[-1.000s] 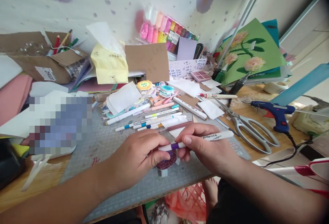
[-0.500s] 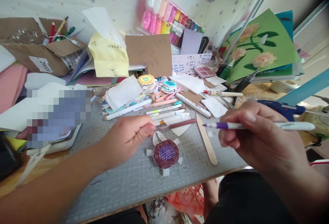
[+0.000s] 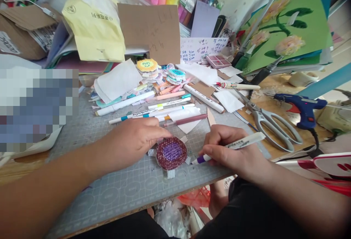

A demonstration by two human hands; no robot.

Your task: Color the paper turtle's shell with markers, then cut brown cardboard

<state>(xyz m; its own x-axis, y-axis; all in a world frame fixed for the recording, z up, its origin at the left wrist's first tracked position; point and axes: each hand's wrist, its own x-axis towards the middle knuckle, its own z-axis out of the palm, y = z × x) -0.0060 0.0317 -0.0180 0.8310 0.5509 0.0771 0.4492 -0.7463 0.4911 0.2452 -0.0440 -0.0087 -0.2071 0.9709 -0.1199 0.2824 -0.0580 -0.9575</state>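
A round padded piece [image 3: 171, 153], coloured maroon around a purple middle and with small pale tabs at its edge, lies on the grey cutting mat [image 3: 120, 191]. My left hand [image 3: 139, 136] rests at its upper left edge, the index finger along the top; the other fingers are curled and partly hidden. In my right hand [image 3: 230, 151] is a purple-tipped marker [image 3: 242, 141], held like a pen. Its point is low over the mat, just right of a tab on the piece. A wooden stick [image 3: 211, 117] and a brown marker [image 3: 189, 119] lie behind.
Several markers [image 3: 170, 102] and paper scraps [image 3: 117, 80] lie across the back of the mat. Scissors [image 3: 274, 124] and a blue glue gun [image 3: 304, 109] are at the right. A cardboard sheet [image 3: 150, 30] stands behind. The table's front edge [image 3: 153, 209] is close to my legs.
My right hand has brought the marker down and left, beside the piece. My left hand has come onto the piece's upper edge, covering the white loop. The view has tilted downward.
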